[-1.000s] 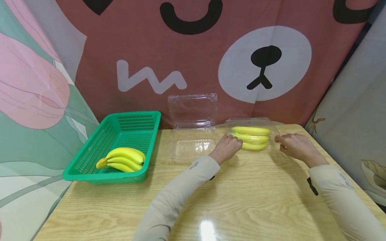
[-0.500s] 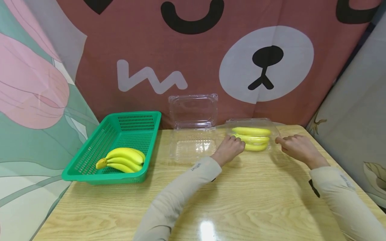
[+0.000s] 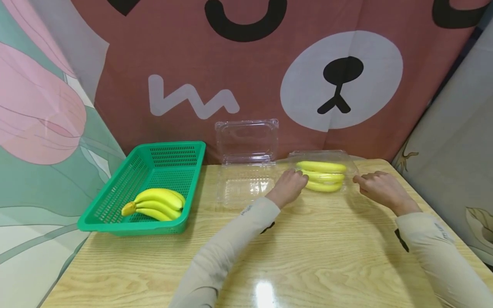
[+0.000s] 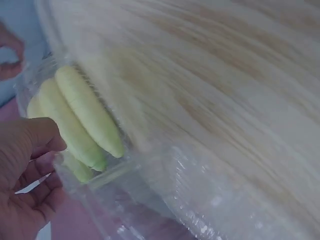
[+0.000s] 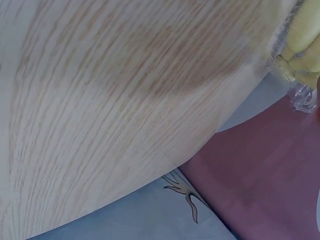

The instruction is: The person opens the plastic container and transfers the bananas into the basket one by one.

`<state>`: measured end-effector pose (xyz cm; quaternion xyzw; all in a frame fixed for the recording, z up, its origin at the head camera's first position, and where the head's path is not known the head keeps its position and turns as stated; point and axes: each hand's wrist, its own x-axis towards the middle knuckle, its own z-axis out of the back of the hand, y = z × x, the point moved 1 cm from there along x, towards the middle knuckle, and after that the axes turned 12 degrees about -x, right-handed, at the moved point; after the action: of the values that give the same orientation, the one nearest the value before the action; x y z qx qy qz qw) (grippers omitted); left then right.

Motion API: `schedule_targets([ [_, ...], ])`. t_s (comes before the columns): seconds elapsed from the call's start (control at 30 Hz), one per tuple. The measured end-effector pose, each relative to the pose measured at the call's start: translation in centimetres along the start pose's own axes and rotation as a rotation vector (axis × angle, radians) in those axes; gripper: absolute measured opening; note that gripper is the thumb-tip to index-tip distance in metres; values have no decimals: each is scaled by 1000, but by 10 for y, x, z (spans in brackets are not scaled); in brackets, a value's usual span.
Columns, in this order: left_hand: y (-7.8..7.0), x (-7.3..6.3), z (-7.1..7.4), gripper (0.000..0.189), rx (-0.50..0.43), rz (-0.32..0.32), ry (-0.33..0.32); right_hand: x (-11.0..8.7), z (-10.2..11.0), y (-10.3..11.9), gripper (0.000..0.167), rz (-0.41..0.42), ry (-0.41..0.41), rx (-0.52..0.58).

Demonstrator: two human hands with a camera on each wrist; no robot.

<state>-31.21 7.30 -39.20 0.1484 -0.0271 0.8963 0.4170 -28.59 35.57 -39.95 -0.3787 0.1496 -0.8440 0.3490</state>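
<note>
Far left, on your wood-grain table (image 3: 308, 261): one green perforated basket (image 3: 144, 230); inside, towards its near end, one bunch of yellow bananas (image 3: 159, 203), stem pointing left. Next, just right of the basket: one clear hinged box (image 3: 250, 188), open, lid raised at the rear, before the bear-print cloth (image 3: 185, 47). Next: your left hand (image 3: 288, 188), thumb and curled fingers pinching the left side of a second clear box (image 3: 317, 154). That box, towards the table's rear edge between your hands: contains yellow fruit (image 3: 323, 176), three long pieces visible, side by side; whether its lid is fastened cannot be told. Far right: your right hand (image 3: 380, 188), thumb and forefinger pinching the second box's right side. Both sleeves: beige.
</note>
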Motion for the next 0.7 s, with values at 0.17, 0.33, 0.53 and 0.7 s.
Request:
schedule_targets([
  [0.17, 4, 3, 5, 20, -124, 57, 21, -1, -2, 0, 17, -8, 2, 7],
  [0.33, 2, 5, 5, 20, -51, -6, 36, 0, 0, 0, 20, -15, 47, 22],
  [0.53, -3, 7, 5, 22, 13, -38, 43, 1, 2, 0, 19, 13, 24, 22],
  [0.7, -7, 8, 6, 25, 36, -6, 97, 0, 1, 2, 19, 18, 29, 25],
])
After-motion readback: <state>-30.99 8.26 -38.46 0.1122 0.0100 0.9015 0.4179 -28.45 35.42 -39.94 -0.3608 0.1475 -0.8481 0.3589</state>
